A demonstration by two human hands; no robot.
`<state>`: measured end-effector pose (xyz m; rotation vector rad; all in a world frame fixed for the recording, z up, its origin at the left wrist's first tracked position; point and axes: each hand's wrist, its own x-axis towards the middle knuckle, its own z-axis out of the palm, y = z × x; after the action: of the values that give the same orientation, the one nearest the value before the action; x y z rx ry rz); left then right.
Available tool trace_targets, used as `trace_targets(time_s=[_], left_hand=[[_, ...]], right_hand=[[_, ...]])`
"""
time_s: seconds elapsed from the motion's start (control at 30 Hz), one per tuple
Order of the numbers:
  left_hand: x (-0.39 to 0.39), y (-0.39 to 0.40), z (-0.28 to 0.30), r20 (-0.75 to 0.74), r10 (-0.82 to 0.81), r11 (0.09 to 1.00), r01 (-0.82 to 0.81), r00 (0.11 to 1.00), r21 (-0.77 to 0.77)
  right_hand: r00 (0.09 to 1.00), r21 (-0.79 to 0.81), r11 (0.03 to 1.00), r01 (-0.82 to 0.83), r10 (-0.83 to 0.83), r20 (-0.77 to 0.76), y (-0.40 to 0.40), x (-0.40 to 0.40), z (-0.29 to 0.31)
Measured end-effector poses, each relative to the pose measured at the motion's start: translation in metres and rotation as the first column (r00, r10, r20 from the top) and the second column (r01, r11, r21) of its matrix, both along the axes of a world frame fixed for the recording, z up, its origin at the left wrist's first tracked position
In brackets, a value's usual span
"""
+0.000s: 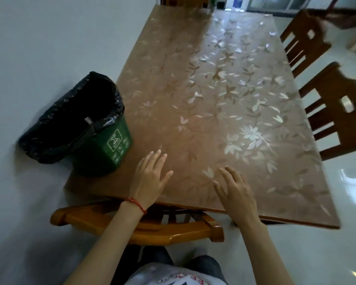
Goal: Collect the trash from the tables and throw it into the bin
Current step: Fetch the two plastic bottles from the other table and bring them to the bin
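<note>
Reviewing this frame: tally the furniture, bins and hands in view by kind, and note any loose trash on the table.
Tables: 1, the floral-covered table
Wooden chairs clearly in view: 3, near chair, right chair, far right chair
Bins: 1, green bin with black liner
Hands: 2, left hand, right hand, both empty
Loose trash on table: 0 visible
Total: 7

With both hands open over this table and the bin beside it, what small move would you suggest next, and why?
Probably lift both hands away and turn toward another table. The left hand and right hand hover open and hold nothing, the floral-covered table shows no trash, and the green bin stands at its left edge.
</note>
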<state>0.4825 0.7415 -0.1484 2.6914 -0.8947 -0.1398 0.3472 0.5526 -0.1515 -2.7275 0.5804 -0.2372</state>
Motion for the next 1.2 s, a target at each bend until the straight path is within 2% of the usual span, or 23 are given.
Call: trace_targets(time_s=[0.23,0.47,0.67,0.93,1.07,1.2], left_hand=[[-0.030,-0.096,-0.003,-0.021,-0.202,0.979,0.202,0.979,0.005],[-0.064,-0.171,0.002,0.012,-0.444,0.896,0.444,0.896,0.025],[-0.095,-0.219,-0.009,0.013,-0.672,0.740,0.669,0.741,0.072],[-0.146,-0.260,-0.022,-0.008,-0.849,0.525,0.846,0.528,0.089],[-0.173,-0.271,-0.023,-0.009,-0.883,0.468,0.881,0.469,0.064],[-0.196,-0.286,-0.025,0.013,-0.896,0.445,0.895,0.445,0.040]], right_hand=[[0.985,-0.024,0.985,0.171,-0.171,0.028,-0.062,-0.058,0.000],[0.910,-0.039,0.909,0.415,-0.414,0.015,-0.097,-0.129,-0.002],[0.760,-0.017,0.760,0.650,-0.650,0.008,-0.090,-0.189,-0.009],[0.509,0.006,0.509,0.860,-0.860,-0.002,-0.061,-0.254,-0.019],[0.425,0.025,0.425,0.905,-0.905,0.007,-0.052,-0.276,-0.021],[0.381,0.025,0.381,0.924,-0.925,0.010,-0.058,-0.297,-0.025]])
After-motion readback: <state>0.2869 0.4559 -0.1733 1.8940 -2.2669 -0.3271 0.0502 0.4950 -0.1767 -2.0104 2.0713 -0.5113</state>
